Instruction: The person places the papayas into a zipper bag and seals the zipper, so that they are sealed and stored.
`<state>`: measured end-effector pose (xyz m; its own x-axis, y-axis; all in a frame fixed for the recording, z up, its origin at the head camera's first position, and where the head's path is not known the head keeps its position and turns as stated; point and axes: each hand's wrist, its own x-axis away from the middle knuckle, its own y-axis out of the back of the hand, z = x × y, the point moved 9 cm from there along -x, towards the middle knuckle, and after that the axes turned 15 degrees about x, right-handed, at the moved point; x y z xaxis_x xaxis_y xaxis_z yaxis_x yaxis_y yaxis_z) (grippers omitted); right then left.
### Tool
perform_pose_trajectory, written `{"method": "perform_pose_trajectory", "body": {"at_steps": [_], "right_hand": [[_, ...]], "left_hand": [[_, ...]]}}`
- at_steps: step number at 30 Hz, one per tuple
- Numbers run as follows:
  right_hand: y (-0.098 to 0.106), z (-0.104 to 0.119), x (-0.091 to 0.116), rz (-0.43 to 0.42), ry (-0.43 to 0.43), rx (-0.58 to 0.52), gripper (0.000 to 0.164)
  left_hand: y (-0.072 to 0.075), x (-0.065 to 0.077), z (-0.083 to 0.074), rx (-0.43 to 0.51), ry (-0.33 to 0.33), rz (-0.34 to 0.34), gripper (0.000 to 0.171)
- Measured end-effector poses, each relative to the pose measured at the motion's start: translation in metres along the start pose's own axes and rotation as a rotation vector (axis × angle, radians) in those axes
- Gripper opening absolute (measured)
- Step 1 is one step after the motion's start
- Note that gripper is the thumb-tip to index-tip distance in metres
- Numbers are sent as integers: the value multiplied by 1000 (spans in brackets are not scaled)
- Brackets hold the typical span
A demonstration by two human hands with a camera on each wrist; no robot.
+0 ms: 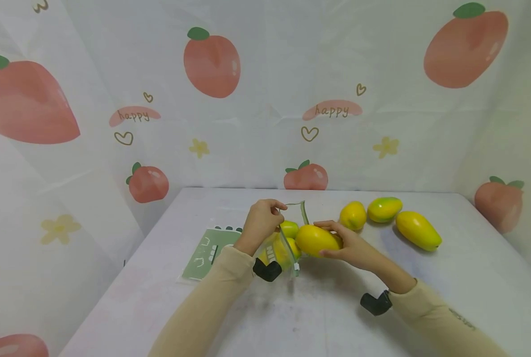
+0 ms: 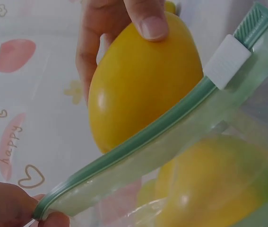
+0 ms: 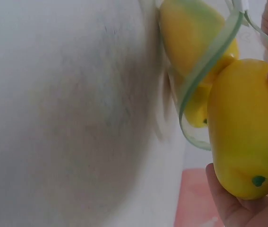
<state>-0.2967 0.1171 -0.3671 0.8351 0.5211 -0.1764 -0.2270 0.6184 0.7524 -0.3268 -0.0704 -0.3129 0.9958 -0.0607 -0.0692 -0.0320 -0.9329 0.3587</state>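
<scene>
My left hand (image 1: 263, 223) pinches the green-edged mouth of a clear zip bag (image 2: 138, 142), which hangs open toward the right. A white slider (image 2: 227, 61) sits near one end of the zip strip. Inside the bag lie yellow-green mangoes (image 2: 209, 184), seen through the plastic. A yellow mango (image 1: 316, 241) is gripped in my right hand (image 1: 350, 245), thumb on one side and fingers on the other. It is right at the bag's mouth, and in the right wrist view its far end overlaps the green rim. A small green stem spot (image 3: 258, 180) shows on its near end.
Three more yellow fruits stand at the back right of the white table: a rounder one (image 1: 353, 216), a greenish one (image 1: 384, 209) and a long one (image 1: 419, 231). A flat green printed bag (image 1: 203, 253) lies left of my left hand. A fruit-printed cloth (image 1: 256, 134) hangs behind.
</scene>
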Motion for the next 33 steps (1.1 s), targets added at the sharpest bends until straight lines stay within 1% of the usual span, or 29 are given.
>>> {"method": "perform_pose_trajectory", "body": {"at_steps": [9, 17, 25, 28, 33], "right_hand": [[-12, 8, -9, 33, 8, -1, 59], [-19, 11, -17, 47, -27, -28, 62], [-26, 6, -22, 72, -64, -20, 65], [-28, 6, -23, 82, -52, -35, 66], [-27, 10, -24, 97, 6, -97, 64]], "left_hand": [[-1, -1, -2, -4, 5, 8, 26], [-1, -2, -6, -11, -24, 10, 25], [-2, -3, -5, -18, -18, 15, 24], [-1, -3, -6, -28, -16, 11, 25], [-1, -4, -6, -36, -17, 5, 25]]}}
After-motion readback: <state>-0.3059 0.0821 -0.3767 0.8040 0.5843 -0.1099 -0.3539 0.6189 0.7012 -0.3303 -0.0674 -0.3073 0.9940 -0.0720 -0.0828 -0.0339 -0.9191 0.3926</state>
